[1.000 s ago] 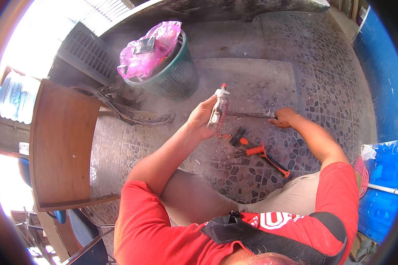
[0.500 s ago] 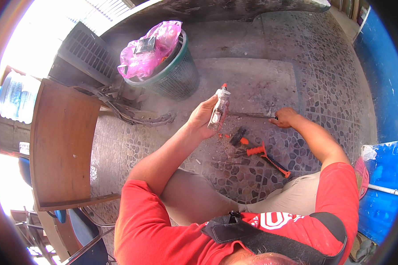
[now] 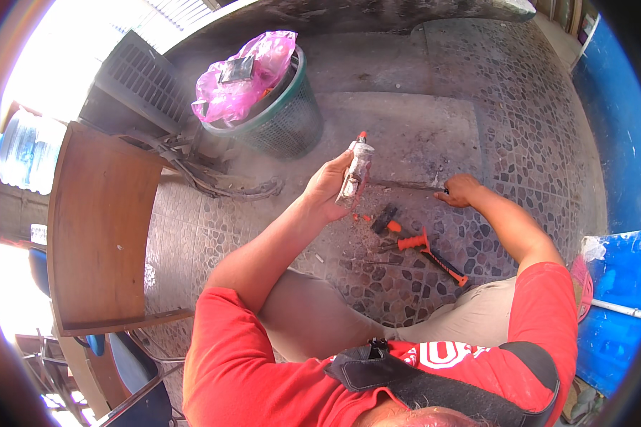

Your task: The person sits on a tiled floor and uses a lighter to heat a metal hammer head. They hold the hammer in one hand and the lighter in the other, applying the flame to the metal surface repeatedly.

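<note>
My left hand (image 3: 329, 188) is closed around a dusty, whitish, bottle-shaped object (image 3: 358, 169) with a red tip, held tilted above the floor. Away to the right, my right hand (image 3: 460, 191) is low by the edge of a concrete slab (image 3: 413, 117), fingers pinched on a small dark thing (image 3: 446, 191) that I cannot make out. Between my hands and my knees lie a hammer (image 3: 384, 219) with a black head and a black-and-orange handle, and a chisel (image 3: 411, 243) with an orange hand guard. The two tools cross each other.
Ahead on the left, a green basket (image 3: 285, 117) holds a pink plastic bag (image 3: 253, 78). A wooden table (image 3: 107, 235) stands at left, with cables or branches (image 3: 206, 185) beyond it. Rubble bits (image 3: 360, 218) dot the pebble-patterned floor. A blue container (image 3: 616, 313) is at right.
Both hands keep the same hold and place, apart from a very slight shift of the left hand. The tools have not moved.
</note>
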Available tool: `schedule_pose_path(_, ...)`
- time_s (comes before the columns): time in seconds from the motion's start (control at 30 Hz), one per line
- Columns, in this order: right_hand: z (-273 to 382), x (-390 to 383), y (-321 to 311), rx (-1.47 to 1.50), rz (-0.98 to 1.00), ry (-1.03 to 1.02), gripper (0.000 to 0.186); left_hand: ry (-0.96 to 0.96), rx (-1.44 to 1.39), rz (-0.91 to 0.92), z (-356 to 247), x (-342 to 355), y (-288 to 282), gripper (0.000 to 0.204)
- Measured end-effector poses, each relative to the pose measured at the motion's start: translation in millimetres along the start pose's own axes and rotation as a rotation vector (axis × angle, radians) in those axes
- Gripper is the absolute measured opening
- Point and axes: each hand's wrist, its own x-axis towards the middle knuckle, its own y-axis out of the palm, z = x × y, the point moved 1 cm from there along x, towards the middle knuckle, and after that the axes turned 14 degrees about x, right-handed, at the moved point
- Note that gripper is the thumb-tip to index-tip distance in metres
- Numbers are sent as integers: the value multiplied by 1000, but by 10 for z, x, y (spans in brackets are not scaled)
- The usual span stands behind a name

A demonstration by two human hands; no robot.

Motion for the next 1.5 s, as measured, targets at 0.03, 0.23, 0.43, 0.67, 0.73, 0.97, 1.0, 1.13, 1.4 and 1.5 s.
schedule_pose_path(0.03,0,3,2,3,-2,-2,65,11,-44,48,0,7,-43,34)
schedule_pose_path(0.23,-6,7,27,0,10,20,66,28,-25,124,-7,21,-77,37)
schedule_pose_path(0.43,5,-18,18,3,24,31,66,17,100,88,-37,-64,55,31)
schedule_pose_path(0.67,-8,-40,26,-2,11,17,65,50,185,5,-43,-207,346,27)
schedule_pose_path(0.73,-5,-41,16,-6,16,16,65,56,211,-1,-43,-218,354,27)
schedule_pose_path(0.97,13,-41,-2,-32,59,58,68,38,179,-9,-24,-161,289,30)
schedule_pose_path(1.0,6,-42,1,-34,60,62,68,32,167,-4,-26,-151,272,31)
schedule_pose_path(1.13,-25,-25,29,-18,24,27,66,15,119,43,-36,-104,170,32)
schedule_pose_path(1.4,-16,-21,31,-29,17,23,66,21,60,72,-28,-79,95,35)
schedule_pose_path(1.5,-18,-16,36,-27,23,26,66,26,46,93,-22,-68,88,36)
